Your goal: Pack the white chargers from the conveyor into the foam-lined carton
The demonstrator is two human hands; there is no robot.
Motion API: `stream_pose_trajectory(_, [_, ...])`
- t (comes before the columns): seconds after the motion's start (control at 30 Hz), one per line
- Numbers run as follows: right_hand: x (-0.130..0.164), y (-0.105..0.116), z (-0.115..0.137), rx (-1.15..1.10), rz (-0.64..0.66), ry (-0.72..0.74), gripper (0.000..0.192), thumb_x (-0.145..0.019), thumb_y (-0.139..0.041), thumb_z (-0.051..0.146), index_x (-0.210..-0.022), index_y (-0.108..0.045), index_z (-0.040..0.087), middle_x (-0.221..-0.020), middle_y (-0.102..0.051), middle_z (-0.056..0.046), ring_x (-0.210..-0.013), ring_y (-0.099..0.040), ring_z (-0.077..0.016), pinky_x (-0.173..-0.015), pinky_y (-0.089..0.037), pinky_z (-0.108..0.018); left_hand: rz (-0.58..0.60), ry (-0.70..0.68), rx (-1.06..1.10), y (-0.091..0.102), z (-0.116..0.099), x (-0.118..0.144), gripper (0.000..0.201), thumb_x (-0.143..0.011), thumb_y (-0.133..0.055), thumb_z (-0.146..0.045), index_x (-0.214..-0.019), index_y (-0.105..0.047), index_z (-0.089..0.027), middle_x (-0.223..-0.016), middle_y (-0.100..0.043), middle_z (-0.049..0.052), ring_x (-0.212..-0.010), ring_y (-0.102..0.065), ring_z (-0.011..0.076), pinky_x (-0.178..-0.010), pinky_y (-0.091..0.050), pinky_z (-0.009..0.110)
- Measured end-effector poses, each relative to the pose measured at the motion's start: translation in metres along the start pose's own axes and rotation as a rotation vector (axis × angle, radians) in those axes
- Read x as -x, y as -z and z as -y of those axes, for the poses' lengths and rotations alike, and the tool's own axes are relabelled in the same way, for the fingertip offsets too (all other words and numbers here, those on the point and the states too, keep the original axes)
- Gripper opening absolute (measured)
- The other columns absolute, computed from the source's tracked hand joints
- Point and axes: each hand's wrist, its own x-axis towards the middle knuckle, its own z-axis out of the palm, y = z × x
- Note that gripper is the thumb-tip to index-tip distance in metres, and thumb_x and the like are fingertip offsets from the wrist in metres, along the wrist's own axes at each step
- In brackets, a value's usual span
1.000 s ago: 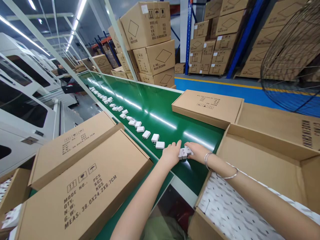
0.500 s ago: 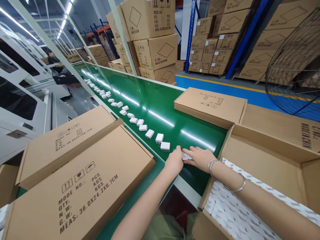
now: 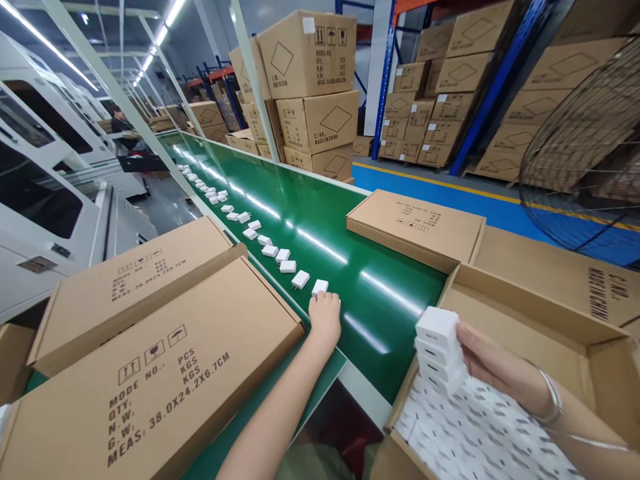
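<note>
Gleaming green conveyor belt (image 3: 320,227), warehouse cartons (image 3: 310,93)

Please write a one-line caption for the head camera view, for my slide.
Right hand holds a stack of white chargers above an open carton; left hand touches another charger on the green belt.

My left hand (image 3: 325,315) covers most of the nearest white charger (image 3: 320,287), so I can't tell the grip. Chargers at the far end of the belt (image 3: 380,313) are too small to count. The open carton (image 3: 525,320) is cut off at right and bottom.
</note>
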Motion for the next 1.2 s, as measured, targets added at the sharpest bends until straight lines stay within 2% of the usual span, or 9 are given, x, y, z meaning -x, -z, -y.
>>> stream_pose_trajectory(0.07, [0.015,-0.002,-0.013,-0.222,0.038,-0.038,0.059,-0.072,-0.04,0.072,-0.107,-0.051,0.026,-0.087,-0.064,-0.007,-0.083,-0.061,-0.0243,-0.079,-0.046,-0.041,-0.013,-0.017,-0.001,0.0,0.0,-0.002,0.029,-0.081,-0.031,-0.003,-0.091,-0.057,-0.011,-0.095,-0.059,0.014,-0.098,-0.049,0.0267,-0.079,-0.038,0.038])
stream_pose_trajectory(0.17, [0.022,-0.006,-0.023,-0.389,0.14,0.056,0.052,-0.075,-0.035,0.071,-0.103,-0.05,0.03,-0.086,-0.062,-0.003,-0.08,-0.06,-0.0199,-0.076,-0.045,-0.036,-0.094,-0.03,-0.007,0.003,-0.001,-0.003,0.028,-0.08,-0.035,-0.006,-0.099,-0.054,-0.012,-0.099,-0.057,0.013,-0.098,-0.048,0.0255,-0.081,-0.037,0.037])
stream_pose_trajectory(0.27, [0.021,-0.01,-0.024,-0.404,0.194,0.162,0.051,-0.076,-0.031,0.071,-0.097,-0.049,0.028,-0.081,-0.06,-0.001,-0.071,-0.058,-0.0171,-0.067,-0.044,-0.031,-0.245,0.128,-0.034,0.003,-0.002,-0.009,0.033,-0.082,-0.034,-0.012,-0.112,-0.046,-0.008,-0.098,-0.054,0.015,-0.095,-0.049,0.0267,-0.076,-0.04,0.037])
stream_pose_trajectory(0.33, [0.02,-0.011,-0.022,-0.429,0.212,0.187,0.051,-0.077,-0.028,0.071,-0.093,-0.047,0.027,-0.076,-0.058,-0.001,-0.066,-0.057,-0.0161,-0.063,-0.043,-0.029,-0.266,0.253,-0.035,0.001,-0.002,-0.014,0.033,-0.082,-0.033,-0.016,-0.111,-0.044,-0.005,-0.097,-0.053,0.017,-0.094,-0.051,0.0277,-0.074,-0.042,0.036])
stream_pose_trajectory(0.43, [0.021,-0.011,-0.023,-0.476,0.228,0.199,0.05,-0.077,-0.026,0.072,-0.089,-0.044,0.026,-0.071,-0.057,-0.001,-0.06,-0.055,-0.0156,-0.058,-0.041,-0.028,-0.215,0.333,0.01,-0.006,-0.001,-0.022,0.031,-0.082,-0.035,-0.022,-0.108,-0.044,-0.007,-0.097,-0.053,0.017,-0.092,-0.054,0.0272,-0.068,-0.045,0.034])
stream_pose_trajectory(0.57, [0.021,-0.009,-0.026,-0.53,0.271,0.209,0.049,-0.078,-0.029,0.07,-0.089,-0.045,0.025,-0.071,-0.057,-0.001,-0.057,-0.055,-0.0151,-0.056,-0.04,-0.027,-0.152,0.313,0.039,-0.009,0.003,-0.025,0.037,-0.08,-0.046,-0.032,-0.109,-0.041,-0.009,-0.097,-0.056,0.015,-0.092,-0.056,0.0264,-0.065,-0.047,0.032])
stream_pose_trajectory(0.7, [0.018,-0.006,-0.029,-0.608,0.313,0.241,0.047,-0.081,-0.031,0.065,-0.093,-0.048,0.023,-0.075,-0.059,-0.003,-0.061,-0.057,-0.0158,-0.057,-0.039,-0.027,-0.088,0.281,0.016,-0.006,0.004,-0.025,0.042,-0.076,-0.056,-0.034,-0.108,-0.04,-0.012,-0.098,-0.057,0.013,-0.093,-0.057,0.0253,-0.067,-0.047,0.03])
stream_pose_trajectory(0.97, [0.019,-0.007,-0.028,-0.646,0.348,0.235,0.048,-0.083,-0.03,0.063,-0.097,-0.051,0.022,-0.078,-0.061,-0.005,-0.066,-0.059,-0.0175,-0.06,-0.04,-0.028,-0.032,0.18,0.033,-0.005,0.003,-0.025,0.045,-0.078,-0.05,-0.03,-0.118,-0.035,-0.014,-0.099,-0.059,0.011,-0.093,-0.057,0.0247,-0.069,-0.045,0.031])
stream_pose_trajectory(1.2, [0.02,-0.009,-0.026,-0.665,0.358,0.223,0.048,-0.083,-0.03,0.063,-0.097,-0.051,0.023,-0.079,-0.061,-0.005,-0.067,-0.059,-0.0175,-0.06,-0.04,-0.028,0.036,0.164,0.105,-0.005,0.004,-0.025,0.048,-0.077,-0.05,-0.033,-0.119,-0.036,-0.017,-0.106,-0.057,0.012,-0.098,-0.054,0.0257,-0.07,-0.045,0.033])
